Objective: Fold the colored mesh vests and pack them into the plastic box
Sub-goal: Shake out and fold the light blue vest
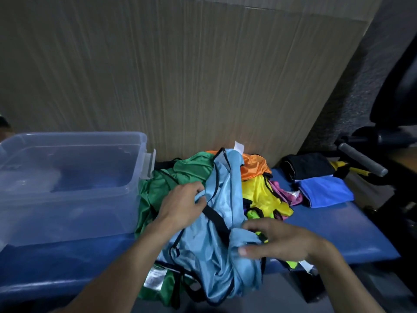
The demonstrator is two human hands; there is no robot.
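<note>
both hands, left (180, 206) and right (279, 241), pinching light blue vest (216, 199) atop pile; sorting step; next: spread flat, fold; box (135, 154) unfilled.

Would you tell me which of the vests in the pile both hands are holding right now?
The light blue vest with black trim, lying on top of the pile; the left hand and right hand both grip it.

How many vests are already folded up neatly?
2. A folded black vest and a folded blue vest lie side by side on the bench's right end, right of the loose pile. More may be hidden elsewhere.
</note>
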